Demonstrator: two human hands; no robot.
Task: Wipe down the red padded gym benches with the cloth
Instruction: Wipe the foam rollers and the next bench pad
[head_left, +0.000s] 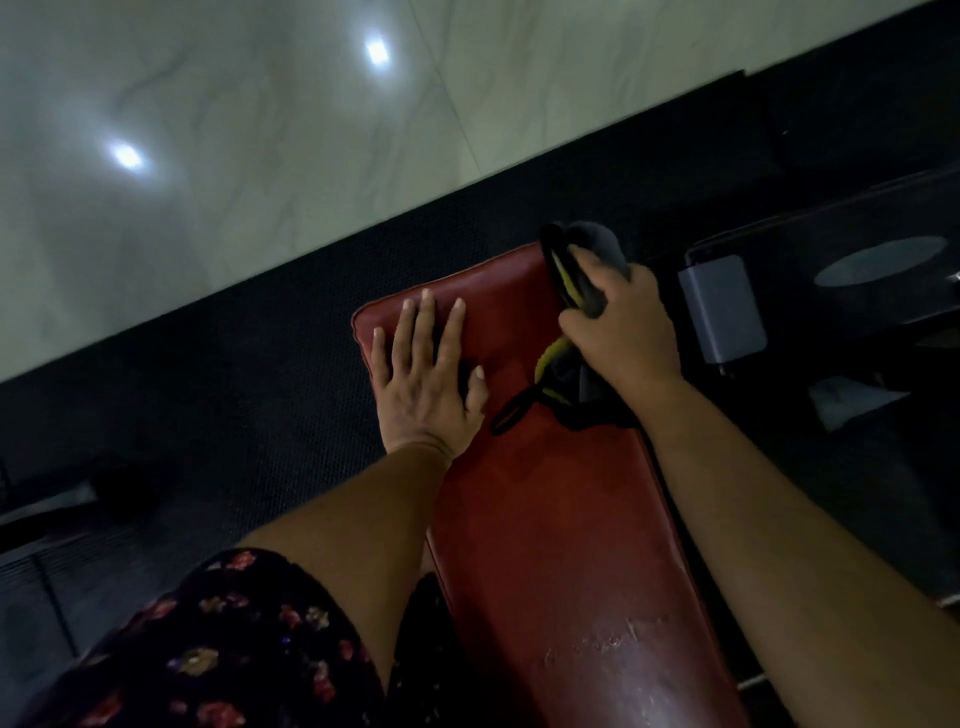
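A red padded bench (561, 519) runs from the bottom centre up to its far end near the middle of the view; its surface is scuffed near the bottom. My left hand (426, 374) lies flat on the far left corner of the pad, fingers straight and spread. My right hand (618, 322) grips a dark grey cloth with yellow and black trim (597, 260) bunched at the pad's far right edge. Part of the cloth and a black loop (514, 410) trail out below the hand onto the pad.
Black rubber matting (234, 389) surrounds the bench. Pale glossy floor tiles (234, 130) fill the upper left. A grey metal bracket (722, 312) and dark machine frame (857, 260) stand close on the right. My floral sleeve (218, 649) is at the lower left.
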